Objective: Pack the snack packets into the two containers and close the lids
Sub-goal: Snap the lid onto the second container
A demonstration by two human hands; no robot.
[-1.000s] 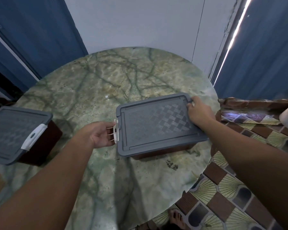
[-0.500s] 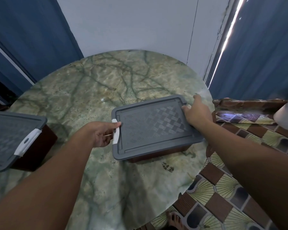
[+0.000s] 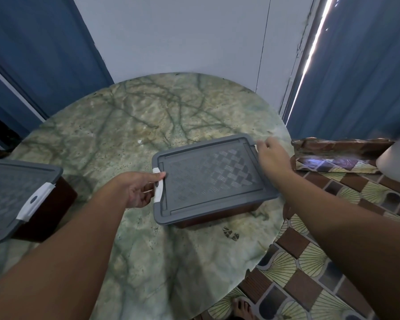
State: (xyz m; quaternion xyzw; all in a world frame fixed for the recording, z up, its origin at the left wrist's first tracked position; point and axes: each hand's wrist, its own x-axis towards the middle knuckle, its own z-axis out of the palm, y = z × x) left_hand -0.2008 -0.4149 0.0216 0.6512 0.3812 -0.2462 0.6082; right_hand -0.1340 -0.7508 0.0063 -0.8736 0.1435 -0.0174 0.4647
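Observation:
A brown container with a grey lid [image 3: 208,176] sits on the right half of the round marble table [image 3: 148,125]. My left hand [image 3: 136,190] grips the white latch [image 3: 158,187] on the lid's left end, thumb on top and fingers curled under it. My right hand [image 3: 273,158] holds the lid's far right corner, where a bit of the other white latch shows. A second brown container with a grey lid [image 3: 12,195] and a white latch [image 3: 36,202] stands at the table's left edge. No snack packets are visible.
Blue doors stand to the left and right of a white wall behind the table. A patterned tiled floor [image 3: 310,262] lies to the right, with a low brown ledge [image 3: 340,146] and a white object [image 3: 397,158] beyond. A bare foot [image 3: 243,308] shows below.
My left thumb has come over the top of the white latch, which now lies flat against the lid's end. My right hand has shifted toward the lid's far right corner.

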